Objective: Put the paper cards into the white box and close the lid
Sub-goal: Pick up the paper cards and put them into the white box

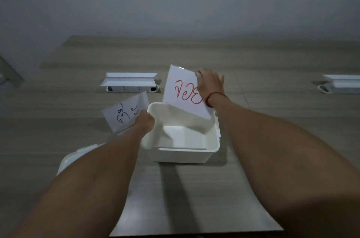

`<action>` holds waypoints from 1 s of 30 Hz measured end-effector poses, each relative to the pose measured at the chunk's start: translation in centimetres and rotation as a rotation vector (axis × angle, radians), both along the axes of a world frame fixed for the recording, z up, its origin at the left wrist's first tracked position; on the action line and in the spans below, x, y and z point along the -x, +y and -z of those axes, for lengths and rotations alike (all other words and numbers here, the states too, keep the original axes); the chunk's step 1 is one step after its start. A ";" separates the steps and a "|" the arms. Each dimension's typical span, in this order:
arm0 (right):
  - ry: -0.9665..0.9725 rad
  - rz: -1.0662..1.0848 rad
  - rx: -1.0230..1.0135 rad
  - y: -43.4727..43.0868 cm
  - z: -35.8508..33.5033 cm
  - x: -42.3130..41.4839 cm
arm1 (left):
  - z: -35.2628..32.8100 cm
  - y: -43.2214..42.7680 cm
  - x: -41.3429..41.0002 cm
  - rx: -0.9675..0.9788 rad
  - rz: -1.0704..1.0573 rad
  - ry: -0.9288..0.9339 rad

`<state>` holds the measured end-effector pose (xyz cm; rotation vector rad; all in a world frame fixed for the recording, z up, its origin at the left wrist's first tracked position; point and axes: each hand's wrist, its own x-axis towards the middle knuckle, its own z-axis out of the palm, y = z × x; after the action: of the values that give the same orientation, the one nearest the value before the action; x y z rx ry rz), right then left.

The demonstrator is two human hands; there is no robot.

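Single head-worn view, forward and down over the table, close above both forearms.

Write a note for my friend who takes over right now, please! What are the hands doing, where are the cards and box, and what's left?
Left hand: grip shut on the blue-lettered card, held just left of the white box.
Right hand: grip shut on the red-lettered card, tilted, with its lower edge over the box's far right corner.
The box stands open on the table; no cards seem to be inside it yet.
Lid: lying on the table to the near left, partly hidden by the left forearm.
Done: both cards picked up.
Left: drop both cards in, fetch the lid, close the box.
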<state>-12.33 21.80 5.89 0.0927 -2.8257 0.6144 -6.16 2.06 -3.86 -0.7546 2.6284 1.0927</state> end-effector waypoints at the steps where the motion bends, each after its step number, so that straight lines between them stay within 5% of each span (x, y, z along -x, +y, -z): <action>1: -0.056 -0.021 -0.005 -0.1 0.7 -0.6 | -0.1 0.0 -0.2 -0.018 -0.002 -0.001; 12: -0.878 -0.313 -0.091 -1.2 6.3 -7.4 | 0.1 -0.6 -0.8 -0.063 0.032 0.034; 19: -0.544 -0.110 0.200 -1.8 5.9 -5.6 | -1.1 -1.7 -1.0 0.045 -0.017 0.130; 25: -0.286 0.025 -0.218 -3.1 6.9 -2.2 | -2.1 -5.2 1.6 0.312 -0.028 0.229; 30: -0.253 -0.024 -0.305 -4.6 9.0 -0.1 | -0.7 -7.5 3.9 0.574 0.044 0.176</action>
<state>-12.24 17.25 -3.08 0.1099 -3.1487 0.2052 -10.05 -5.44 -3.12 -0.7126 3.1319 0.3934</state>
